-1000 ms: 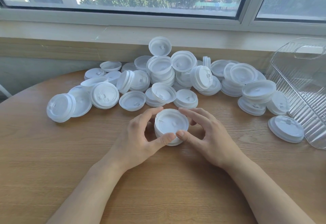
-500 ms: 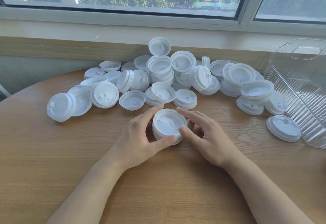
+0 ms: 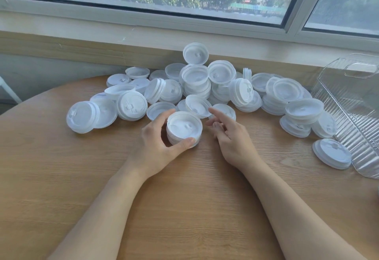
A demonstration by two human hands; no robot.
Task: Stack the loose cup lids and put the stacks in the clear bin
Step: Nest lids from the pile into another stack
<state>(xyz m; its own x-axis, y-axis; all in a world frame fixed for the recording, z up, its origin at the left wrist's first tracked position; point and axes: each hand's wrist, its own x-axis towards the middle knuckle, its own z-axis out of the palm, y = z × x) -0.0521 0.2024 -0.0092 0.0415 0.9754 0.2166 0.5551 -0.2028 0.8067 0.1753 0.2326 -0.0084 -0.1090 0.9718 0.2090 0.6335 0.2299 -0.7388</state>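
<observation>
Left hand [image 3: 158, 147] grips upright lid stack [image 3: 184, 129], hollows up.

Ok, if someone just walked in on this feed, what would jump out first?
The heap of white lids sprawled across the far side of the round wooden table, under the window. Next, the small stack at centre, gripped by the left hand, with the right hand open beside it. Then the clear bin tipped at the right edge, a single lid lying just in front of it.
</observation>
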